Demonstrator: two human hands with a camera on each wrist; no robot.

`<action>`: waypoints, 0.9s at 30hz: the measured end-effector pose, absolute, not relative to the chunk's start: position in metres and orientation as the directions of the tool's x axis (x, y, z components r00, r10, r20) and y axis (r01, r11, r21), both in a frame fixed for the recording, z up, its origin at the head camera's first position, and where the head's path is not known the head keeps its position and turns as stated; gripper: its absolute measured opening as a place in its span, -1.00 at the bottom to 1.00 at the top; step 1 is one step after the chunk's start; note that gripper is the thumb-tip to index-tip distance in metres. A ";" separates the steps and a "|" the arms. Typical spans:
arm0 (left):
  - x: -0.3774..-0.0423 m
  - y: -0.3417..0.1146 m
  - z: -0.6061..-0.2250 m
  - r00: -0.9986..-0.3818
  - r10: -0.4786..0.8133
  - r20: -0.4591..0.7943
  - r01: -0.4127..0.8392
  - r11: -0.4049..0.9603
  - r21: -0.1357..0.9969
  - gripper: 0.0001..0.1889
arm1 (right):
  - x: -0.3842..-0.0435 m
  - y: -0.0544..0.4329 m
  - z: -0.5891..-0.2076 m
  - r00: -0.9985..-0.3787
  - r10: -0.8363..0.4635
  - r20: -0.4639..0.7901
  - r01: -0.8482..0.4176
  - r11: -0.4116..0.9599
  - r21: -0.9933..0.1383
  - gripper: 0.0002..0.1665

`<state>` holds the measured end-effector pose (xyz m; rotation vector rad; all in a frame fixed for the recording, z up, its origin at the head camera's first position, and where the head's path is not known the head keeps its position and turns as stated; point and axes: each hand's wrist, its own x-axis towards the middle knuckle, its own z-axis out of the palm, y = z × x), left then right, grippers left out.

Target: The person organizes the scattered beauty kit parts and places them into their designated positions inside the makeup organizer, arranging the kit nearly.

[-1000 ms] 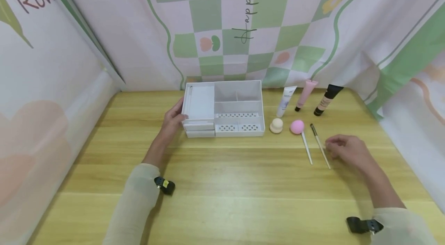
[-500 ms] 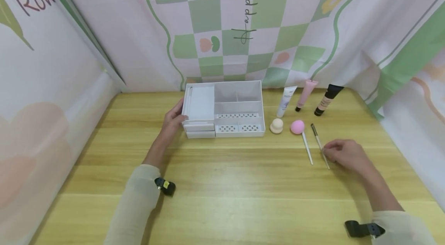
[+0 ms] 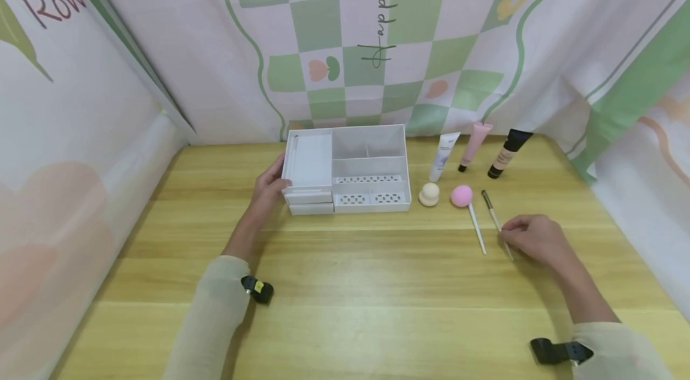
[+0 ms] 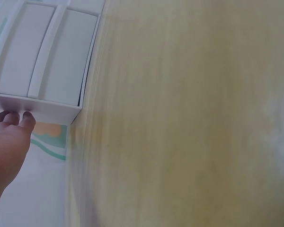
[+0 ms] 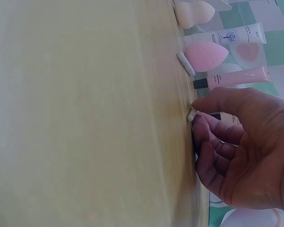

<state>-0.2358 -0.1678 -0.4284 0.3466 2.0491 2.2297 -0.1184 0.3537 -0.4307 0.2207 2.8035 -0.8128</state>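
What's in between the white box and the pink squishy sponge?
In the head view, a cream gourd-shaped makeup sponge sits between the white organizer box and the pink makeup sponge.

A green-checkered curtain (image 3: 409, 17) hangs at twelve o'clock behind the wooden table (image 3: 350, 290); "Row" lettering (image 3: 53, 7) shows at ten.

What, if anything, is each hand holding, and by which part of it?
Right hand: the brush, pinched by its pale handle. Left hand: the organizer, held by its left side near the front.
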 end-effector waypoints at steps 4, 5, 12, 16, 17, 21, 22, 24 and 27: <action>-0.236 -0.168 -0.428 -0.970 0.220 0.101 0.083 -0.088 0.993 -0.23 | -0.121 0.354 -0.428 -0.968 0.088 -0.236 0.196 0.853 -0.484 -0.53; -0.235 -0.168 -0.428 -0.971 0.219 0.098 0.080 -0.090 0.993 -0.23 | -0.121 0.354 -0.427 -0.968 0.087 -0.235 0.193 0.857 -0.478 -0.53; -0.234 -0.167 -0.426 -0.973 0.212 0.094 0.075 -0.092 0.993 -0.24 | -0.124 0.351 -0.423 -0.966 0.087 -0.243 0.192 0.873 -0.448 -0.55; -0.235 -0.166 -0.426 -0.974 0.211 0.085 0.068 -0.085 0.994 -0.24 | -0.125 0.350 -0.424 -0.963 0.092 -0.253 0.200 0.874 -0.443 -0.56; -0.235 -0.166 -0.426 -0.974 0.212 0.084 0.068 -0.085 0.994 -0.24 | -0.126 0.350 -0.424 -0.961 0.094 -0.259 0.205 0.872 -0.445 -0.56; -0.236 -0.167 -0.426 -0.973 0.213 0.094 0.075 -0.092 0.993 -0.25 | -0.128 0.349 -0.424 -0.956 0.105 -0.275 0.222 0.871 -0.438 -0.56; -0.236 -0.167 -0.426 -0.972 0.214 0.097 0.078 -0.093 0.993 -0.25 | -0.129 0.349 -0.425 -0.956 0.108 -0.274 0.223 0.873 -0.434 -0.55; -0.236 -0.167 -0.427 -0.972 0.211 0.099 0.080 -0.095 0.992 -0.25 | -0.129 0.349 -0.426 -0.959 0.108 -0.262 0.215 0.879 -0.425 -0.55; -0.235 -0.167 -0.427 -0.971 0.216 0.100 0.082 -0.092 0.992 -0.24 | -0.130 0.348 -0.427 -0.962 0.108 -0.251 0.208 0.885 -0.416 -0.56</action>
